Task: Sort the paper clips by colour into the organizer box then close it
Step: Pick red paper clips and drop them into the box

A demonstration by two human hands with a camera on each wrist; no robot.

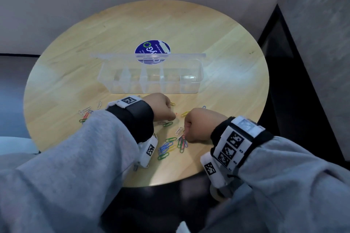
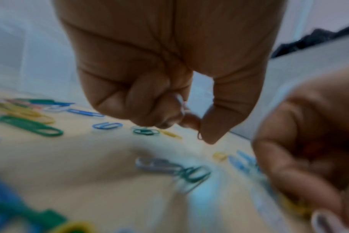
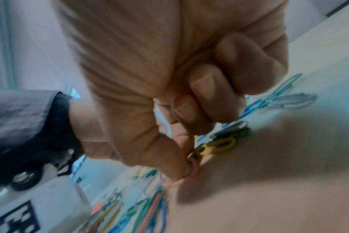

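Both hands curled over paper clips — pinched clips blurred, mostly hidden

A round blue sticker on the far side of the wooden table, partly behind the clear organizer box, bears upside-down white lettering too small and hidden to read; wristbands carry black-and-white square marker patterns, no words.

Head cam overhead; wrist cams close-up.
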